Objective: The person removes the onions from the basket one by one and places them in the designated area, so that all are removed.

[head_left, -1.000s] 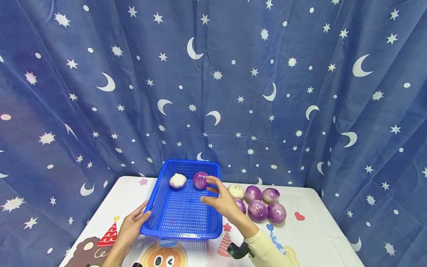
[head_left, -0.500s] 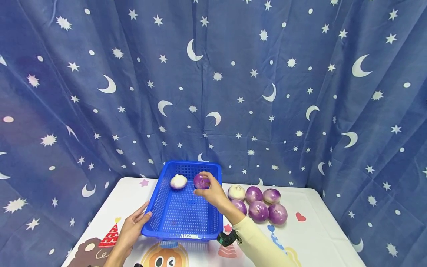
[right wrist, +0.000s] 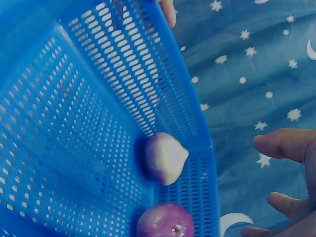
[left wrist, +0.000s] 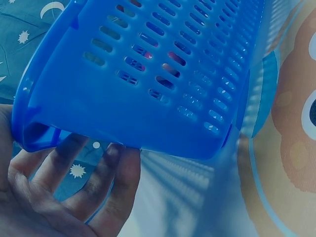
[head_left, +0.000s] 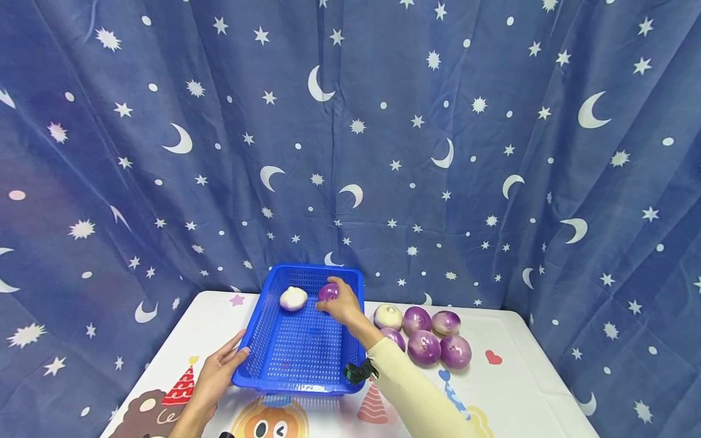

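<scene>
A blue perforated plastic basket [head_left: 298, 387] stands tilted in the middle of the head view. My left hand [head_left: 215, 374] grips its left rim; in the left wrist view the fingers [left wrist: 121, 182] reach under the rim. Inside at the far end lie a mostly white onion [head_left: 293, 298] and a purple onion [head_left: 327, 292]. My right hand [head_left: 344, 304] reaches over the basket beside the purple onion, its thumb and fingers spread about it. In the right wrist view, those fingers [right wrist: 289, 205] stand apart from the purple onion [right wrist: 165, 222], with nothing between them.
Several more purple and white onions [head_left: 424, 348] sit grouped on the table right of the basket. The white tablecloth [head_left: 509, 389] carries cartoon prints. A dark blue star-and-moon curtain [head_left: 405, 182] hangs behind the table's far edge.
My right hand has moved left and farther forward over the purple onion in the basket. The left hand stays on the rim, and the other onions keep their places.
</scene>
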Motion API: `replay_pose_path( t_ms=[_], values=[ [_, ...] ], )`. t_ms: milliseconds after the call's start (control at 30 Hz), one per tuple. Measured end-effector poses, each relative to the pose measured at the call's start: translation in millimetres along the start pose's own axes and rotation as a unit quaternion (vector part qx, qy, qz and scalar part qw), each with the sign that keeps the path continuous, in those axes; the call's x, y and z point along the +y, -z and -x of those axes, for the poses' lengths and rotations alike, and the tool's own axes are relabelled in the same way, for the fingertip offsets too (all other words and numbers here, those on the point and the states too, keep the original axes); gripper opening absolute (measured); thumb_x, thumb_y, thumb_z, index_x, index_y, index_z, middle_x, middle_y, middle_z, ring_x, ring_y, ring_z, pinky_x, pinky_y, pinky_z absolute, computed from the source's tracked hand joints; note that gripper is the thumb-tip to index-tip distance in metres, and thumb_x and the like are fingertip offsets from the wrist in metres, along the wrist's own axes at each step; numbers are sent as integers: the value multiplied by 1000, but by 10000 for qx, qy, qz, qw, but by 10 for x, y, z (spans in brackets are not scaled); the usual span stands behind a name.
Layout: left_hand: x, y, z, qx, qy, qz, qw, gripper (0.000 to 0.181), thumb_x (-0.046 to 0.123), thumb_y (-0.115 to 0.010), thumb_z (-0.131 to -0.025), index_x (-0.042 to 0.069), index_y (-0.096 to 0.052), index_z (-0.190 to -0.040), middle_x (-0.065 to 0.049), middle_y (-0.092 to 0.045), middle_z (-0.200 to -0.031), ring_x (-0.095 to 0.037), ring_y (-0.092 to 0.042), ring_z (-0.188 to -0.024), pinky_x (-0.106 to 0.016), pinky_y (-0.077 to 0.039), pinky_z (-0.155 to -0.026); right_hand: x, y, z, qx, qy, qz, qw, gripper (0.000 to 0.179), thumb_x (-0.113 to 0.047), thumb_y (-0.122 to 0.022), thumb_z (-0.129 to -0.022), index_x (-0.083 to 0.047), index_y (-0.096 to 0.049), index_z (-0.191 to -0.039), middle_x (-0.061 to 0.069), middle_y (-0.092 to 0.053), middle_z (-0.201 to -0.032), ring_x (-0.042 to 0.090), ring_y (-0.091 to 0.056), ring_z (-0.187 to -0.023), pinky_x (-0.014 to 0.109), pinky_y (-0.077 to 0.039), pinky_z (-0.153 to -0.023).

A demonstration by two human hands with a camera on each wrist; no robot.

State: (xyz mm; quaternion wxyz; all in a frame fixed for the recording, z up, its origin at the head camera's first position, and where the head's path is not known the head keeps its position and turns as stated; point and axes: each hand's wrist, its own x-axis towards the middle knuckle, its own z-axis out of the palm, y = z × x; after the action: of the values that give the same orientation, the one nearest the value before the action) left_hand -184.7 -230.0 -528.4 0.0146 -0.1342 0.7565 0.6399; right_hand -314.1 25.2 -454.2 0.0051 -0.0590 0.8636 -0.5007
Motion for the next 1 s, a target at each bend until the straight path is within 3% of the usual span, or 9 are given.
replay_pose_path(
  t_ms=[500,733,1000],
  values=[
    [-11,-8,-7,38,-27,46,10000,61,36,-61,-97,23,-38,-152,-20,-49,-146,-28,-69,-109,-28,-57,-79,178,-195,-235,102,-552,92,9984,77,-12,-82,-65,-7,-52,-135,25,-55,-135,38,-56,-120,50,-44,-104],
    [-20,-26,9,-11,-52,38,10000,61,35,-61,-97,22,-38,-152,-22,-49,-145,-30,-69,-109,-27,-57,-78,341,-236,-301,249,-357,280,9987,69,-10,-82,-62,-3,-58,-126,23,-65,-119,34,-63,-107,44,-51,-94],
    [-14,-20,1,31,-80,51,9999,61,35,-60,-97,21,-38,-152,-21,-49,-145,-29,-69,-110,-29,-58,-79,370,-287,-333,211,-629,197,9976,78,-8,-82,-62,-2,-54,-135,25,-61,-128,41,-58,-119,52,-45,-103]
  ],
)
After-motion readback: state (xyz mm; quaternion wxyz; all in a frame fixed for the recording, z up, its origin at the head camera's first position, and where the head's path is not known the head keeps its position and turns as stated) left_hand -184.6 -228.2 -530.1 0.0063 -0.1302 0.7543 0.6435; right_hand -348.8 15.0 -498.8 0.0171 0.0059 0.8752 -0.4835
